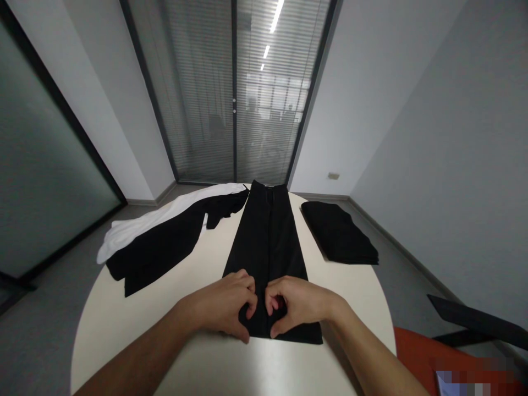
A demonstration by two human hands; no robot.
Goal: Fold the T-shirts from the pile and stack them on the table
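Black trousers (284,242) lie flat and lengthwise on the round table, waistband at the far end and leg hems toward me. My left hand (233,302) rests on the left leg near the hem, fingers curled and thumb apart from them. On the right leg, my right hand (299,301) bends its fingers beside the middle line where the legs meet, its thumb low by the hem. A gap shows between thumb and fingers on each hand, and neither grips the cloth visibly. The fabric under both palms is hidden.
A folded black garment (338,234) lies at the table's right. On the left, a black garment (165,236) overlaps a white garment (142,226). The pale round table (198,363) has its edge close to an orange chair (416,357). Behind stands a glass partition (198,110) with blinds.
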